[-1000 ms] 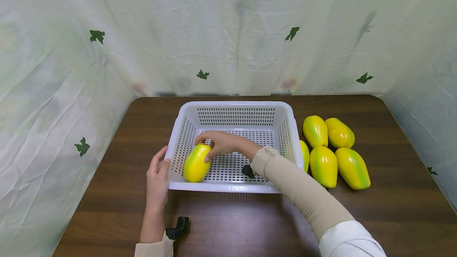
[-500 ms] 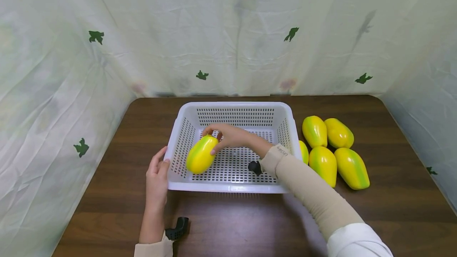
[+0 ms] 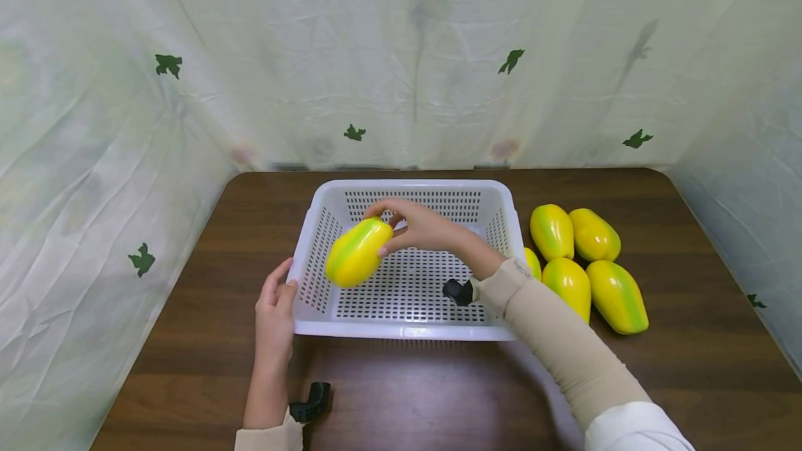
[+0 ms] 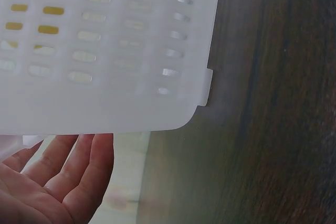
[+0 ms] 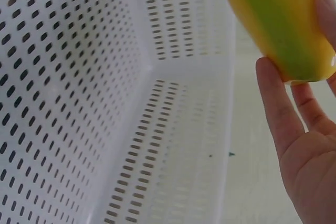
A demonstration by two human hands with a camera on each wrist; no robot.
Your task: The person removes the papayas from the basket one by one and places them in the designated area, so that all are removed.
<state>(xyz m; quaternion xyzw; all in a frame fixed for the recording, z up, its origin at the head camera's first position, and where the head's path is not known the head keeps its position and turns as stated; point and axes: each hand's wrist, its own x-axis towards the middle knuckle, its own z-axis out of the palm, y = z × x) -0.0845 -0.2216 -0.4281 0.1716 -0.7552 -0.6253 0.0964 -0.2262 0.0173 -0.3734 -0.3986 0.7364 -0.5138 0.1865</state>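
Observation:
A yellow papaya with a green stripe [image 3: 356,255] is tilted above the floor of the white plastic basket [image 3: 407,330]. My right hand [image 3: 416,228] grips its upper right end, with thumb and fingers on either side. In the right wrist view the papaya [image 5: 283,19] sits above the fingers, and the hand [image 5: 310,150] is partly cut off. At the basket's left side, my left hand [image 3: 276,308] holds the rim. In the left wrist view, its slightly bent fingers [image 4: 89,171] lie beside the basket wall [image 4: 105,103]; the thumb is not clearly visible there.
Several more papayas [image 3: 567,287] lie grouped on the brown table [image 3: 438,395] right of the basket, one partly hidden by the basket's rim. A pale curtain [image 3: 401,89] with dark green leaf shapes surrounds the table. Black wrist fittings [image 3: 311,402] jut from both sleeves.
My right hand has lifted the papaya from low at the basket's left front, up and slightly right, tilting it over. The left hand has stayed at the rim.

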